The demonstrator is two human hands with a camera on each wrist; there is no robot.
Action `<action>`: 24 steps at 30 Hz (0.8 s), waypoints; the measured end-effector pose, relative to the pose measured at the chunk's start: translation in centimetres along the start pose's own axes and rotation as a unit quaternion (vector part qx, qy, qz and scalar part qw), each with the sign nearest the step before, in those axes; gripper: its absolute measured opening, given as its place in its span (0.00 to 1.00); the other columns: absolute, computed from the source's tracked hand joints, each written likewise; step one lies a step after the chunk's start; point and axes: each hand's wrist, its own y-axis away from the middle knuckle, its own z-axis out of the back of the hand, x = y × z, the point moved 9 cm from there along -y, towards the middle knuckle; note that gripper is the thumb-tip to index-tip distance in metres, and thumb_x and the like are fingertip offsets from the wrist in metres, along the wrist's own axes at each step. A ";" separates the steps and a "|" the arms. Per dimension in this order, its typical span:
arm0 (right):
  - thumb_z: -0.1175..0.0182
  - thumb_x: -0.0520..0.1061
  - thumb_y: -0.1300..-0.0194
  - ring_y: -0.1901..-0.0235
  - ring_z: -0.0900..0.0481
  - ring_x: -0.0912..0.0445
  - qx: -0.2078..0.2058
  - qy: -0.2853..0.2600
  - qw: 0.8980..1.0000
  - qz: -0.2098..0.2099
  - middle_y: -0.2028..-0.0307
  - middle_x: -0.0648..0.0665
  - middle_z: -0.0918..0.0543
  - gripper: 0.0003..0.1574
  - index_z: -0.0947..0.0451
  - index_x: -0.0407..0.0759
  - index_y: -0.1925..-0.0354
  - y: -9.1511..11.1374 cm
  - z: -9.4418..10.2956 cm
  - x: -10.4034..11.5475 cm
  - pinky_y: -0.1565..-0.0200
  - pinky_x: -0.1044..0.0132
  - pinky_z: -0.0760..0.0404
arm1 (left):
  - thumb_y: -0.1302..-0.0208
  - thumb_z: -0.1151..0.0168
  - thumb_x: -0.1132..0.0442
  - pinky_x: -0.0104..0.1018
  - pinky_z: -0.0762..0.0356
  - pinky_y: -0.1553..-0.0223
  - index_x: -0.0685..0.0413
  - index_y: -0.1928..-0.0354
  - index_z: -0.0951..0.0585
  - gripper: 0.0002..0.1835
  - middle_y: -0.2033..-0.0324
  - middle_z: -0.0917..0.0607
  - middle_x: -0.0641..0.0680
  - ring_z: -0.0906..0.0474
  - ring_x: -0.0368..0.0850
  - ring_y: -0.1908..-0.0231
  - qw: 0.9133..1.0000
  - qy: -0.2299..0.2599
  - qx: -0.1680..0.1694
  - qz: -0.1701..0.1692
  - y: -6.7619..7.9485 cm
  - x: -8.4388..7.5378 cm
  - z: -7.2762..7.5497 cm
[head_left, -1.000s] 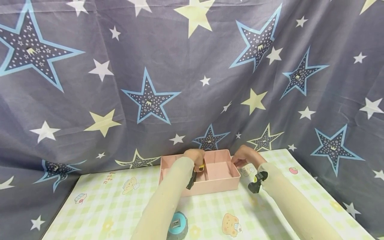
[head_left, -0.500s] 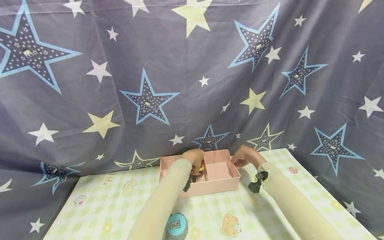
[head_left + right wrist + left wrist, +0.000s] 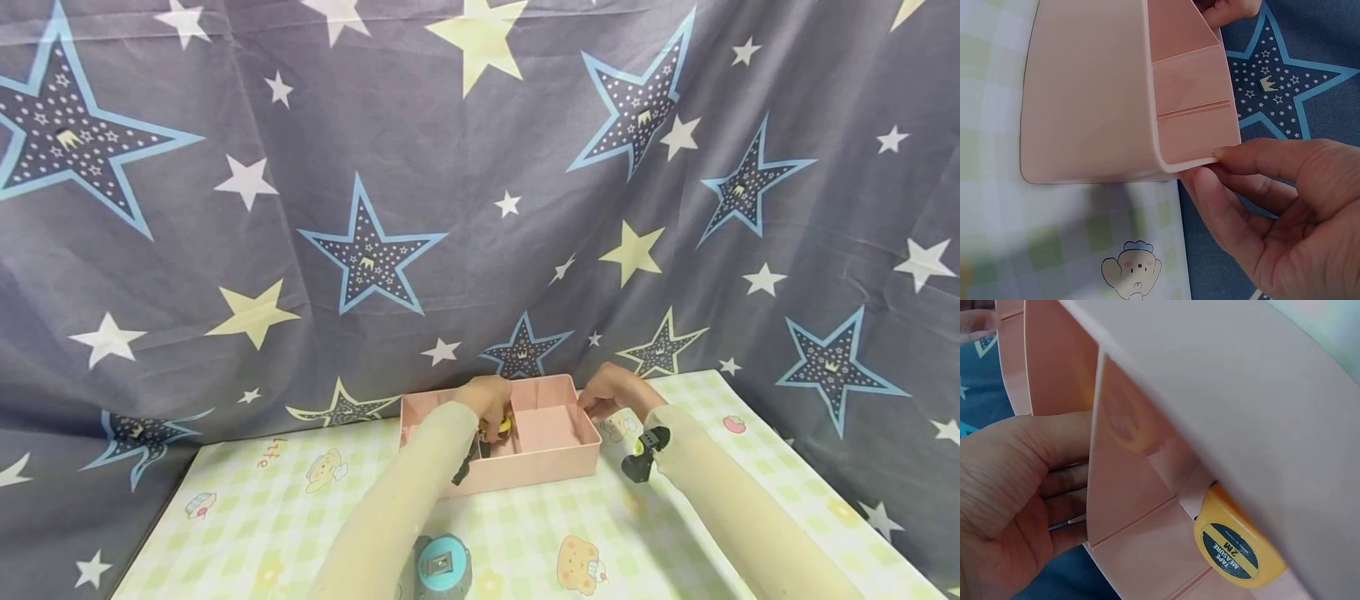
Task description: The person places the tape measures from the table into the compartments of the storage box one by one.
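A pink box (image 3: 540, 472) with upright dividers stands near the curtain. My left hand (image 3: 485, 397) reaches across it and grips the far rim beside a divider (image 3: 1124, 487); its fingertips are partly hidden behind that divider in the left wrist view. At the other end, my right hand (image 3: 1272, 206) pinches the far right corner of the box between thumb and fingers, as the right wrist view shows. A yellow tape measure (image 3: 1232, 547) marked 2M lies inside the compartment next to that divider. The head view has it half covered by my left hand.
Nearer to me, a grey rounded thing with a teal face (image 3: 442, 565) lies on the checked tablecloth (image 3: 277, 517), close beside my left sleeve. Right behind the box hangs a star-patterned curtain (image 3: 450, 283). Each wrist wears a black camera mount (image 3: 647, 454).
My left wrist and forearm have shifted slightly left, showing more of the yellow tape measure in the box. The box and my right hand have stayed in place.
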 end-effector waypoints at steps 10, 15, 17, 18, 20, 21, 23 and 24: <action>0.37 0.29 0.44 0.77 0.17 0.57 -0.007 0.002 1.000 0.004 0.77 0.44 0.17 0.05 0.18 0.27 0.65 0.1 0.0 0.1 0.64 0.62 0.11 | 0.61 0.18 0.70 0.31 0.21 0.68 0.49 0.70 0.20 0.19 0.70 0.19 0.46 0.26 0.41 0.70 0.999 -0.033 0.006 -0.001 0.4 -0.3 0.0; 0.37 0.29 0.43 0.79 0.17 0.58 0.001 -0.003 1.000 0.006 0.78 0.44 0.17 0.07 0.18 0.26 0.64 0.1 -0.2 0.2 0.66 0.64 0.12 | 0.62 0.15 0.69 0.32 0.20 0.67 0.47 0.70 0.19 0.20 0.70 0.18 0.45 0.25 0.40 0.69 1.000 -0.025 0.011 0.004 0.5 -0.3 0.1; 0.37 0.29 0.44 0.79 0.17 0.58 0.004 -0.005 1.000 0.008 0.77 0.44 0.16 0.08 0.17 0.25 0.63 0.2 -0.2 0.2 0.67 0.65 0.12 | 0.62 0.15 0.69 0.32 0.20 0.67 0.47 0.70 0.19 0.20 0.70 0.18 0.45 0.25 0.40 0.69 1.000 -0.025 0.012 0.004 0.6 -0.4 0.1; 0.37 0.29 0.44 0.79 0.17 0.58 0.003 -0.007 1.000 0.007 0.77 0.44 0.16 0.08 0.17 0.25 0.64 0.2 -0.2 0.2 0.67 0.64 0.12 | 0.62 0.15 0.69 0.32 0.20 0.66 0.47 0.70 0.19 0.21 0.70 0.18 0.45 0.25 0.40 0.69 1.000 -0.028 0.011 0.004 0.6 -0.4 0.2; 0.37 0.28 0.44 0.79 0.17 0.58 0.003 -0.006 1.000 0.009 0.78 0.44 0.16 0.07 0.17 0.26 0.65 0.3 -0.3 0.2 0.66 0.64 0.12 | 0.62 0.15 0.69 0.31 0.20 0.66 0.47 0.70 0.20 0.21 0.70 0.18 0.45 0.25 0.40 0.69 1.000 -0.029 0.009 0.003 0.6 -0.5 0.2; 0.37 0.28 0.44 0.79 0.17 0.58 0.003 -0.005 1.000 0.009 0.78 0.44 0.16 0.07 0.18 0.26 0.65 0.3 -0.3 0.2 0.66 0.64 0.12 | 0.62 0.15 0.69 0.31 0.20 0.66 0.47 0.70 0.20 0.21 0.70 0.18 0.45 0.25 0.40 0.69 0.999 -0.032 0.007 0.002 0.6 -0.5 0.3; 0.37 0.29 0.45 0.78 0.17 0.57 0.001 -0.005 1.000 0.008 0.78 0.44 0.16 0.06 0.17 0.26 0.65 0.3 -0.2 0.1 0.65 0.63 0.12 | 0.62 0.15 0.68 0.31 0.20 0.67 0.48 0.71 0.20 0.20 0.71 0.18 0.45 0.26 0.40 0.70 0.999 -0.040 0.000 0.001 0.6 -0.6 0.4; 0.37 0.29 0.45 0.78 0.17 0.57 0.000 -0.004 1.000 0.008 0.78 0.44 0.16 0.06 0.17 0.27 0.65 0.3 -0.2 0.1 0.65 0.63 0.12 | 0.62 0.14 0.68 0.31 0.20 0.67 0.48 0.71 0.20 0.20 0.71 0.18 0.45 0.26 0.40 0.70 0.999 -0.045 -0.004 0.002 0.6 -0.5 0.5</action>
